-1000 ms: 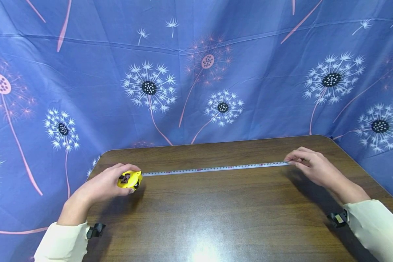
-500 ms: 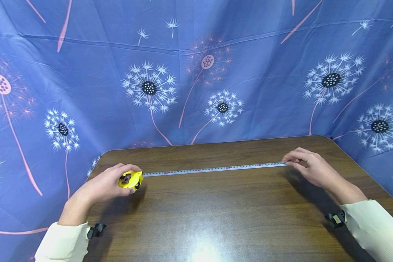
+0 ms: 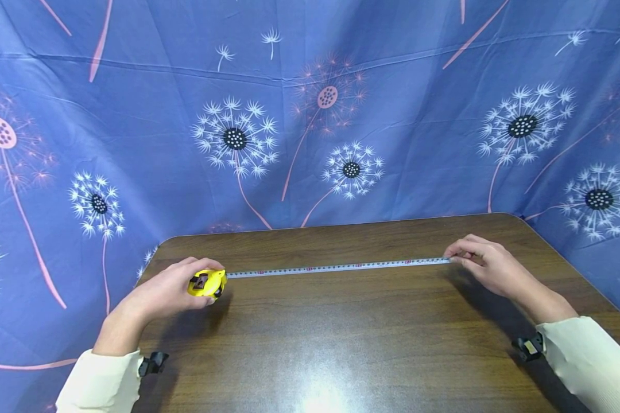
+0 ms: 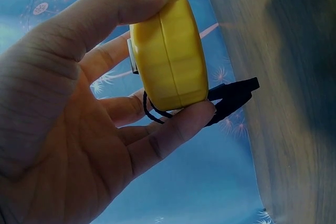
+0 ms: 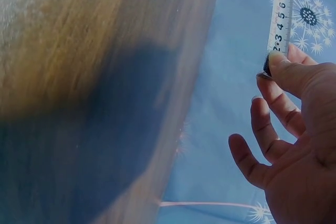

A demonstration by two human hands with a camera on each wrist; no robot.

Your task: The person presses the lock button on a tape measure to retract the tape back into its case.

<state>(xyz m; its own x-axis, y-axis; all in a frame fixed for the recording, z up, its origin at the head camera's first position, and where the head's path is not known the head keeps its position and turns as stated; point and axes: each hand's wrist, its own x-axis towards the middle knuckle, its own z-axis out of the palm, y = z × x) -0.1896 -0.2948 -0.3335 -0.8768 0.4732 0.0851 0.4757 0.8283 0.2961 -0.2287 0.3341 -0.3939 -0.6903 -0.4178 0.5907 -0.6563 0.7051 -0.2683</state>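
Observation:
My left hand [image 3: 167, 289] grips the yellow case of a tape measure [image 3: 207, 284] between thumb and fingers, above the left side of the table. In the left wrist view the case [image 4: 170, 51] shows its ribbed edge, with a black wrist strap [image 4: 233, 95] hanging from it. A silvery blade [image 3: 336, 267] runs out straight and taut to the right. Its far end is pinched between thumb and forefinger of my right hand [image 3: 488, 267]. In the right wrist view the blade [image 5: 280, 17] shows low numbers near the thumb, and the other fingers are spread loosely.
A brown wood-grain table [image 3: 341, 327] lies below, with a bright glare near its front. Behind it and at the sides hangs a blue cloth [image 3: 418, 143] with dandelion prints. Small black devices [image 3: 154, 363] are worn at both cuffs.
My right hand has shifted slightly left with the blade's end, and the exposed blade looks a little shorter. The left hand with the case has edged barely to the right.

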